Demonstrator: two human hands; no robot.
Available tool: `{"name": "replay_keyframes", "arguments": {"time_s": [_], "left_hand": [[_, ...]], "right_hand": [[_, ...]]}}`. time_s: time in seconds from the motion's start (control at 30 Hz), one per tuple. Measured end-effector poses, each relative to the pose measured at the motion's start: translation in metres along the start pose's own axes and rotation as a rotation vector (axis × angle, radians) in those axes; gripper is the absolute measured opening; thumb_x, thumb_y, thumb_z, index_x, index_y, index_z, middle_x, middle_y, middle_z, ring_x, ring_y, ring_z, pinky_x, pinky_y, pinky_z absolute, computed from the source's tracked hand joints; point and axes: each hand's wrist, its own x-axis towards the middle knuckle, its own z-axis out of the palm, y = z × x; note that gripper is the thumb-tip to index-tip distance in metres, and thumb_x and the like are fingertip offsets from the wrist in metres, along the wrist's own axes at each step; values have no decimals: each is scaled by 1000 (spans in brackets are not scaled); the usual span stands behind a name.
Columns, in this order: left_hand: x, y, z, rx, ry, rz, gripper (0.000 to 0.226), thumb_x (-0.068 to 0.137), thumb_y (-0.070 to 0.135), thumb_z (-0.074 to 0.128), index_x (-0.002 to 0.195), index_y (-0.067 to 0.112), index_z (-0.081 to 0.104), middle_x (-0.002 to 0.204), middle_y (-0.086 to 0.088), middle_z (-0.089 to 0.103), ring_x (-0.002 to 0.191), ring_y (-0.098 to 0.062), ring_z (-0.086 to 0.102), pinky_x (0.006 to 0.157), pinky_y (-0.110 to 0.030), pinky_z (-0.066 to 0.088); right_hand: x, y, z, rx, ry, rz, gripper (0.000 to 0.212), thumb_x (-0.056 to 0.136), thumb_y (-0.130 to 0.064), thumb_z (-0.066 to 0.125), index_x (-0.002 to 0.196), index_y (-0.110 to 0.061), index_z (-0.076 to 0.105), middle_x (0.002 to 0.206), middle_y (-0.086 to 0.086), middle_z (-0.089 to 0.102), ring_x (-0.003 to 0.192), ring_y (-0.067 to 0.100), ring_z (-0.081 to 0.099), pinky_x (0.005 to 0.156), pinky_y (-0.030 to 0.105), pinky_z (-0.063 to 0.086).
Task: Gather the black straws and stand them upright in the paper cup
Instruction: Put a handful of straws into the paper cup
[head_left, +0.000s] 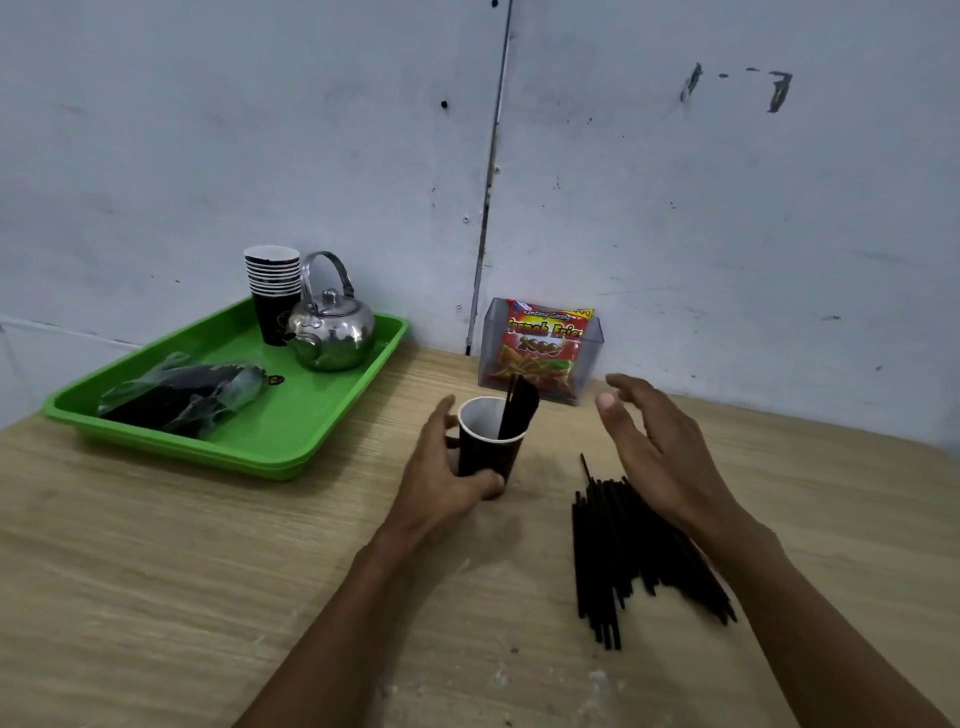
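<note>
Now the left hand (441, 467) grips the cup (488, 447), where a few straws (517, 408) stand. Right hand (660, 447) hovers open-fingered and empty above the pile (613, 551) on the table (208, 571).

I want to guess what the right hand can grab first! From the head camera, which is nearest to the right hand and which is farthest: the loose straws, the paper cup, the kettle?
From the right hand:
1. Loose straws, lying right beneath it on the table.
2. Paper cup, to its left, held by the left hand.
3. Kettle, far left on the green tray.
</note>
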Motion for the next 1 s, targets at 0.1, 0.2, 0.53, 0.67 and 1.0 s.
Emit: {"name": "replay_keyframes", "arguments": {"time_s": [0.1,0.2,0.53,0.67,1.0], "left_hand": [[-11,17,0,-49,213,139,90,62,46,62,144,16,40,132,-3,55,107,-16,58,79,-29,46],[-25,36,1,51,456,415,47,78,38,59,111,6,61,95,-6,64,79,-17,59,64,-29,44],[-59,45,70,276,-111,64,27,99,20,48,116,7,64,84,-9,71,80,-20,69,75,-39,57],[-53,51,80,58,-117,-116,27,101,19,43,121,11,60,83,-6,67,81,-22,71,79,-49,60],[-46,47,79,-183,-26,-175,20,103,18,42,98,12,61,78,-10,62,67,-18,62,63,-33,53]], "right_hand": [[-16,28,-13,-34,-13,131,37,96,-36,54,130,-22,58,126,5,63,117,18,57,92,33,45],[-32,56,-20,-136,-10,242,32,94,-28,55,125,-22,60,122,6,63,109,21,60,93,41,51],[-54,68,-12,-467,-134,394,45,100,-38,34,116,-4,58,123,21,52,118,36,44,93,45,43],[-53,54,1,-444,-163,397,57,98,-50,31,119,-5,59,130,19,49,123,36,40,97,46,42],[-44,51,6,-408,-187,484,47,92,-51,50,113,-11,56,126,14,49,122,33,43,92,44,46]]}}
